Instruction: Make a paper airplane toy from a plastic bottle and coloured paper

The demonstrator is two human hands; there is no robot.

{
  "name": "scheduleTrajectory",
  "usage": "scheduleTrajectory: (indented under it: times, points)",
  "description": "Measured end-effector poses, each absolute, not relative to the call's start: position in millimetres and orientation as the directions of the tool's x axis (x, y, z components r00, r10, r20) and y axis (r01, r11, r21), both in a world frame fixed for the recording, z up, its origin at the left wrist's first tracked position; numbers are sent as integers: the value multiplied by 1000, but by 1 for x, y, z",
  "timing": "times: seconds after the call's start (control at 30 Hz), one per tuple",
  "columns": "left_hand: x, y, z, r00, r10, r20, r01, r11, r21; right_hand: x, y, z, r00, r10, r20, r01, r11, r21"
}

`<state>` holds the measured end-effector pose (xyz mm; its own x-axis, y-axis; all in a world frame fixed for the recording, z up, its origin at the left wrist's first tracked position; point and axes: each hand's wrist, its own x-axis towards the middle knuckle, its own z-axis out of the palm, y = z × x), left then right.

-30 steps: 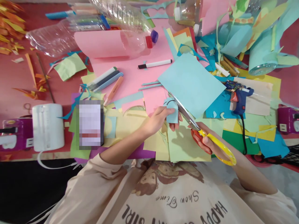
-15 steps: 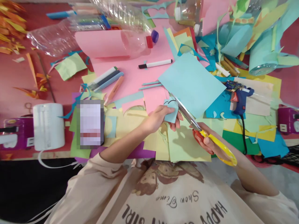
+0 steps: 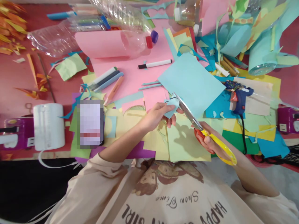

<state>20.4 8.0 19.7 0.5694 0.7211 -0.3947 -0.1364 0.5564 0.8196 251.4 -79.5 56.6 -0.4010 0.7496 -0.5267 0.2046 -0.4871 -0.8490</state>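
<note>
Pinched between the thumb and fingers of my left hand is a small light blue paper piece with a dark curved line drawn near its top. My right hand grips scissors with yellow and red handles. Their blades point up and left and lie against the right edge of the paper piece; whether they are fully closed I cannot tell. Just beyond the blades a large light blue sheet lies flat. Pale green paper spreads under both hands.
A blue glue gun with a black cord lies to the right. Markers and a black-capped pen rest on pink paper. A bottle wrapped in pink paper lies behind. At left are a phone and a white box-shaped device.
My left hand has tilted the small paper piece and moved it slightly, its top edge leaning right toward the blades. The scissors have shifted only a little.
</note>
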Motion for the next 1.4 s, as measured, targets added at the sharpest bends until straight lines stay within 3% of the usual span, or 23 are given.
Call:
scheduleTrajectory:
  times: [0.2,0.63,0.83,0.93,1.4]
  points:
    - [20,9,24,456,794,-401,-162,517,840,251,-80,53,-398,767,-504,151,-487,-860]
    - [31,-4,17,401,870,-287,-275,413,868,243,-90,42,-473,775,-420,42,-457,-889]
    - [27,-6,20,344,904,-254,-185,331,925,249,-87,39,-582,743,-331,-38,-431,-902]
    - [25,-7,23,364,895,-257,-113,317,942,250,-82,47,-628,700,-339,4,-433,-901]
    - [22,-1,21,371,897,-243,-103,299,949,239,-82,48,-508,760,-406,20,-460,-888]
